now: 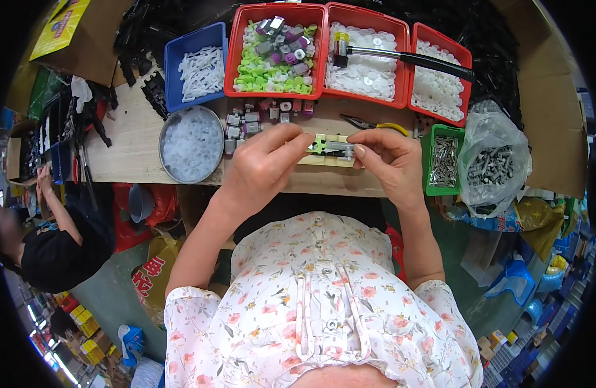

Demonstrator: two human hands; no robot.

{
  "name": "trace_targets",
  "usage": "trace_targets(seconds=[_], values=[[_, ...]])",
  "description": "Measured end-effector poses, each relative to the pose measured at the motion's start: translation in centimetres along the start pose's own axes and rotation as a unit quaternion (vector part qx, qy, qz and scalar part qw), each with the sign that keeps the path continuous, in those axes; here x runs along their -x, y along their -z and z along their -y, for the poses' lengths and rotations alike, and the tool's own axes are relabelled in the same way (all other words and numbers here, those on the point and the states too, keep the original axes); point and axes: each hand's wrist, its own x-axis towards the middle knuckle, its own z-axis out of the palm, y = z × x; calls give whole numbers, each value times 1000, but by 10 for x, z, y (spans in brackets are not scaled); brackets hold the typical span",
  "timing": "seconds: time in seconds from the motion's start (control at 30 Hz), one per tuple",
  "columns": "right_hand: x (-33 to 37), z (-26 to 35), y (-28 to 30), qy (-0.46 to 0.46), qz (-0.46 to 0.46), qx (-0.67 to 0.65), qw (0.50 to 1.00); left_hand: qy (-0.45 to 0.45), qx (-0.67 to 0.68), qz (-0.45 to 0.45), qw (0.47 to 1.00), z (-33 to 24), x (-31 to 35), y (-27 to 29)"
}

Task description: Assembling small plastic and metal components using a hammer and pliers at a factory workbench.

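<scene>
At the near edge of the wooden table, a small mechanical part (326,147) with light-green, black and grey pieces lies on a pale wooden block (330,160). My left hand (262,165) reaches in from the left, thumb and forefinger pinched at the part's light-green end. Whatever is between those fingertips is too small to make out. From the other side, my right hand (395,163) is closed, its thumb and forefinger on the grey end of the same part. The fingertips partly cover both ends.
Behind the hands stand a blue bin (170,83) of white sticks and a red bin (231,64) of green and grey-purple pieces. A hammer (408,57) lies across red bins of white discs. Pliers (374,125), a green metal-pin bin (434,191) and a round tray (163,158) are nearby.
</scene>
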Motion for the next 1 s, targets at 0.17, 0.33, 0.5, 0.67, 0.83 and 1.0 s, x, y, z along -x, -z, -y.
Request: trace_targets(seconds=[0.17, 0.33, 0.5, 0.67, 0.83, 1.0], values=[[3, -2, 5, 55, -7, 44, 997, -20, 16, 17, 1000, -2, -2, -3], [3, 2, 11, 178, -10, 200, 963, 62, 93, 58, 992, -4, -8, -7], [4, 2, 16, 204, -18, 230, 951, 186, 169, 110, 962, -6, -10, -11], [5, 0, 19, 146, -15, 169, 975, 269, 383, 48, 882, -9, -6, -18], [5, -2, 21, 36, -21, -11, 999, -20, 39, 3, 999, -7, -6, -17], [4, -2, 21, -3, -9, -31, 999, -115, -48, -22, 992, -4, -1, -18]])
